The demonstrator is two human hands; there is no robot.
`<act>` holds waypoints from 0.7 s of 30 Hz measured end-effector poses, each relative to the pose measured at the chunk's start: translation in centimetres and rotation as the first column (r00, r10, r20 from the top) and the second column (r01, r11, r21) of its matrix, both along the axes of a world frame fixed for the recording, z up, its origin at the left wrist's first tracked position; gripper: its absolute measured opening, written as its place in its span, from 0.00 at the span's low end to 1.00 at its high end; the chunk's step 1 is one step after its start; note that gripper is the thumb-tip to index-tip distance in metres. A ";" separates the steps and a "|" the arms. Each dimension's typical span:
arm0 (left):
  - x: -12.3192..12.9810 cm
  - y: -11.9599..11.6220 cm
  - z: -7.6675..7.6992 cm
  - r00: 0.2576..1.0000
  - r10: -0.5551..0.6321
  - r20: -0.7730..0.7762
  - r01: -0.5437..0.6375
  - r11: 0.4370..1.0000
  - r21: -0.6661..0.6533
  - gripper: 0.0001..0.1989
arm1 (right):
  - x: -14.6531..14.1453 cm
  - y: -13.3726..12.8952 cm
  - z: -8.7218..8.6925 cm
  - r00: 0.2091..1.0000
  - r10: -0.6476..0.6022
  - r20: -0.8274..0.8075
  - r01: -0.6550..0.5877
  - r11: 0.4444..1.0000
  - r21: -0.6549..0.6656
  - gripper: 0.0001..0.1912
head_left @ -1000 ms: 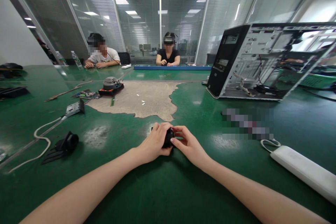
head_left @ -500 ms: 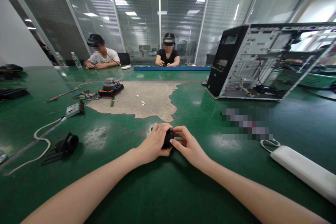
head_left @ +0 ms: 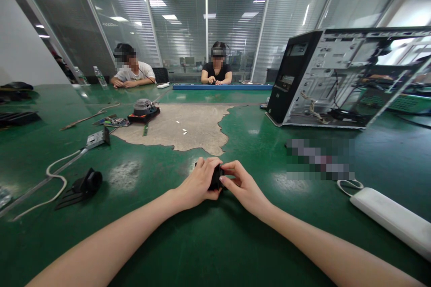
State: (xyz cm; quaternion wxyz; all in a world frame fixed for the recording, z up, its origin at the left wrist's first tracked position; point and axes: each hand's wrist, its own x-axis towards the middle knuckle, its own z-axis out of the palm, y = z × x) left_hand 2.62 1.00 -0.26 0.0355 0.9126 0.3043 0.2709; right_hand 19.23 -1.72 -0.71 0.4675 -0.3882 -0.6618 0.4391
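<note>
A small, black, blocky part (head_left: 216,179) stands on the green tabletop (head_left: 215,242) in front of me, mostly covered by my fingers, so its exact kind is hidden. My left hand (head_left: 202,177) is closed over its top and left side, thumb at the near lower edge. From the other side, my right hand (head_left: 240,184) pinches the right edge with thumb and forefinger, its other fingers curled behind. Left of my hands lies a black plastic piece (head_left: 85,184) with a round duct and slats.
An opened computer case (head_left: 292,80) stands at the right, near a white bar-shaped device (head_left: 387,215). A cooler (head_left: 144,110), a green memory stick (head_left: 145,130) and a metal-cased part with a cable (head_left: 97,138) lie leftward. Two people sit across, behind a blue bar (head_left: 222,86).
My view has shifted slightly, so the scene sits a little further right. Both hands keep nearly the same hold on the black part, the right fingers barely moved.
</note>
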 end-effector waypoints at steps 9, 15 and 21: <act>-0.1 -0.1 0.3 1.000 -0.009 -0.003 0.009 1.000 -0.021 0.31 | -0.1 -0.3 0.4 0.999 0.015 0.049 -0.015 1.000 -0.001 0.10; 0.0 0.0 0.2 1.000 -0.004 0.008 0.004 1.000 -0.010 0.31 | 0.0 -0.2 0.3 1.000 0.026 0.016 -0.025 1.000 -0.017 0.07; 0.1 0.2 -0.1 1.000 -0.015 0.019 0.015 1.000 -0.009 0.31 | -0.1 -0.1 0.3 0.999 -0.019 0.046 0.020 1.000 -0.022 0.11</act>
